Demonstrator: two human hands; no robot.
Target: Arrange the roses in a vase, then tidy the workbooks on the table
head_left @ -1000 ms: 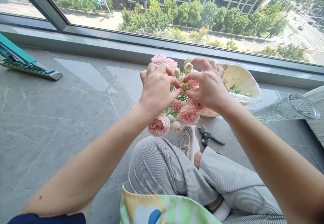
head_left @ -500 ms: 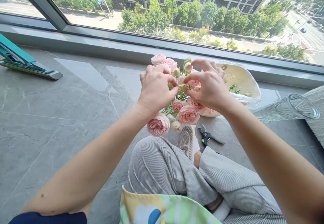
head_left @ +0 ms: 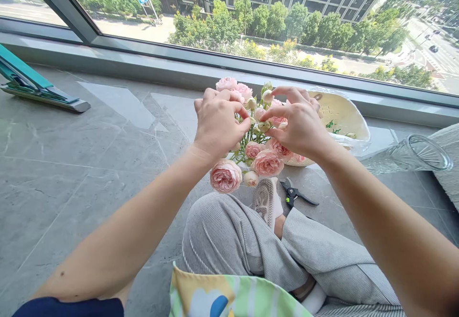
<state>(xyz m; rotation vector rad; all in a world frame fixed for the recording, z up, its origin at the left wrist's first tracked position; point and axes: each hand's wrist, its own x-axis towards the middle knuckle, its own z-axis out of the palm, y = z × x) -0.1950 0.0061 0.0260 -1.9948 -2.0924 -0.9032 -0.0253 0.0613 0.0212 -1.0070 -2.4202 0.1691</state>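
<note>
Pink roses and pale buds make up a bunch of flowers (head_left: pixel 267 162) in front of me, standing above the floor by my shoe. My right hand (head_left: pixel 300 118) pinches a greenish-cream rosebud (head_left: pixel 264 126) between thumb and fingertips. Just left of it, my left hand (head_left: pixel 219 122) has thumb and forefinger closed on a small pale petal (head_left: pixel 252 121). A large open rose (head_left: pixel 226 176) hangs low at the left of the bunch. What holds the stems up is hidden behind the blooms and my hands.
Black pruning shears (head_left: pixel 294 193) lie on the grey tiled floor (head_left: pixel 107 202) by my shoe (head_left: pixel 264 200). Behind my right hand is a cream basket (head_left: pixel 346 111) with green scraps. A clear glass vase (head_left: pixel 409 157) is at right. A teal folding object (head_left: pixel 32 78) sits at left.
My left hand has drawn slightly left, away from the rosebud, with a pale petal now between its fingertips. My right hand stays on the bud.
</note>
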